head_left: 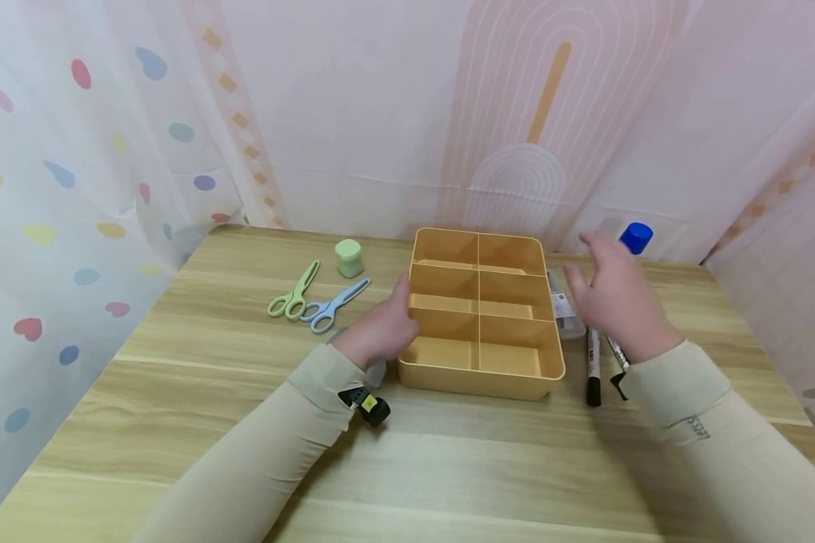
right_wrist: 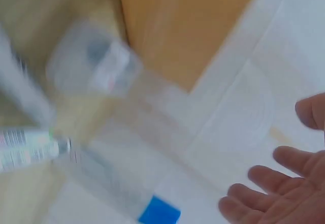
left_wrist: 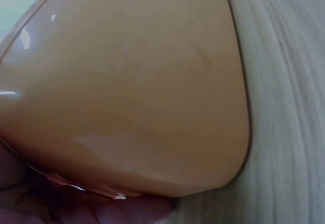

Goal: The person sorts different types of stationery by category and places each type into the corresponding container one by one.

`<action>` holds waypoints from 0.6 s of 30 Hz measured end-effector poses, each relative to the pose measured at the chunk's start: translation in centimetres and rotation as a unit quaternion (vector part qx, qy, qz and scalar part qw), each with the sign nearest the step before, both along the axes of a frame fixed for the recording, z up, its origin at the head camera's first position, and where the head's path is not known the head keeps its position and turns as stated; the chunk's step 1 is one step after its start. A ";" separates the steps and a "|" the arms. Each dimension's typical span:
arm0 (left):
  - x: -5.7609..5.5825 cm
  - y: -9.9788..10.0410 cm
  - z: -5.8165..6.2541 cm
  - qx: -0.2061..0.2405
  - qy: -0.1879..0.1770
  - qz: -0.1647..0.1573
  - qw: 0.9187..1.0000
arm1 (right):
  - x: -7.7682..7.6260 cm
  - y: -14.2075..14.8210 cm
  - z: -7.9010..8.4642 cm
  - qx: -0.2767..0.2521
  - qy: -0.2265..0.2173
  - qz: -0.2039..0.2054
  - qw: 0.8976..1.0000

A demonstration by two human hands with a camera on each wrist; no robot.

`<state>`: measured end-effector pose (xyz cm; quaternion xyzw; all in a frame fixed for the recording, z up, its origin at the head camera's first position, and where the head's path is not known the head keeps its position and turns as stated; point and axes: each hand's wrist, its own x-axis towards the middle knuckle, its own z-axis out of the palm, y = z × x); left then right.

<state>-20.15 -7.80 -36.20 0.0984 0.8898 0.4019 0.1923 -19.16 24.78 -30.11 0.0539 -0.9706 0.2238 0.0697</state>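
Observation:
An orange-tan organizer box [head_left: 482, 385], split into several compartments, sits upright on the wooden table. My left hand [head_left: 379, 329] grips its left wall, the thumb up along the side near the rim. Close up in the left wrist view, the box's glossy wall [left_wrist: 132, 92] fills most of the picture, with the fingers [left_wrist: 134, 210] against its lower edge. Right of the box, my right hand [head_left: 618, 298] is raised with fingers spread and holds nothing. It hovers over a clear plastic case [head_left: 567, 317] with a white label, a black-capped marker [head_left: 594, 369] and a second slim pen-like item [head_left: 618, 358].
A blue cap [head_left: 636, 237] shows behind the right hand, on a clear body in the right wrist view. Left of the box are green scissors [head_left: 295, 294], blue scissors [head_left: 336, 304] and a small green pot [head_left: 349, 258]. A greyish item [head_left: 376, 374] is partly hidden beneath the left hand.

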 end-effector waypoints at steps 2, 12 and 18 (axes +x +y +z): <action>-0.1 0.0 -0.3 -0.004 0.007 -0.001 1.000 | -0.9 1.0 0.7 0.002 0.026 -0.013 1.000; -0.1 0.0 -0.3 -0.004 0.014 -0.001 1.000 | -5.9 5.5 2.4 0.052 -0.032 -0.062 0.996; -0.1 0.2 -0.3 -0.012 0.008 0.001 1.000 | -7.4 7.3 1.7 0.067 -0.097 -0.059 0.991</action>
